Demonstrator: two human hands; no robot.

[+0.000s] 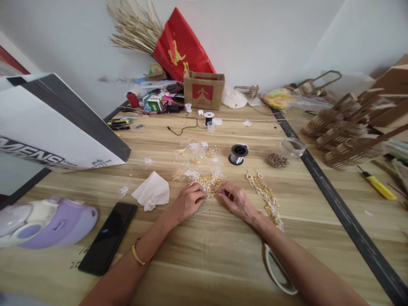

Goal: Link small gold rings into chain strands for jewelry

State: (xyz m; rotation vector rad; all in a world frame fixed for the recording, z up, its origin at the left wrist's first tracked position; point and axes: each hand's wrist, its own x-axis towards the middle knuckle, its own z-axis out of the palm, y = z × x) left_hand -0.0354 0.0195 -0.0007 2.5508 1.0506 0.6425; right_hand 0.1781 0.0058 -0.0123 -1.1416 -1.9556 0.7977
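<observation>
A loose pile of gold and silver beads lies on the wooden table. At its left edge is my left hand, fingers curled down together; what they hold, if anything, is too small to see. My right hand is at the pile's right edge with thumb and forefinger pinched; nothing can be made out between them. A short beaded strand lies just below my hands. Finished-looking gold and silver chains lie to the right. A spool of silvery wire stands behind my right hand.
A black phone, a white cloth and a purple-white device are on the left. A white-rimmed handle shows under my right forearm. Farther right are a clear jar, bamboo baskets and a yellow cutter.
</observation>
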